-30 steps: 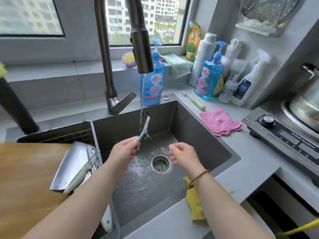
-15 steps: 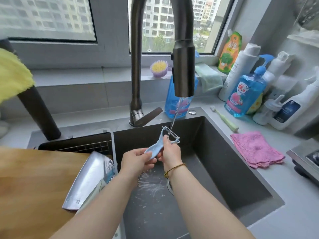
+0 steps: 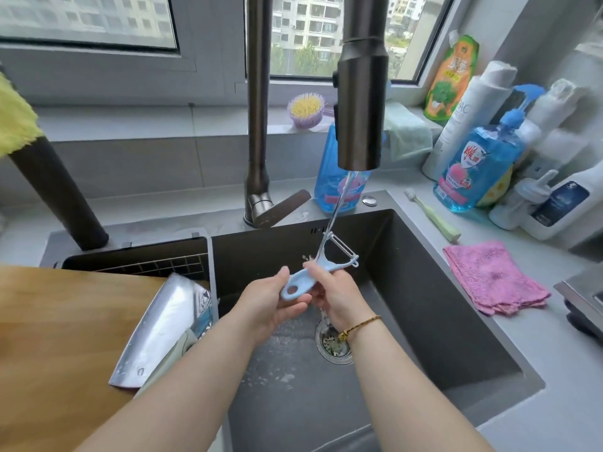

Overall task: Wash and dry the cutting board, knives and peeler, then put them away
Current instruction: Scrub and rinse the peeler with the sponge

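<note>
Both your hands grip the peeler (image 3: 303, 282), left hand (image 3: 270, 301) at its handle end, right hand (image 3: 336, 295) nearer the blade; wet plastic could slip, dragging fingers across it.

This is a home kitchen. A dark sink (image 3: 424, 272) fills the middle, and a tall tap (image 3: 359, 109) runs water into it. Soap bottles (image 3: 473, 171) stand at the upper right, with a pink cloth (image 3: 489, 278) below them. A wooden cutting board (image 3: 49, 337) lies at the lower left.
</note>
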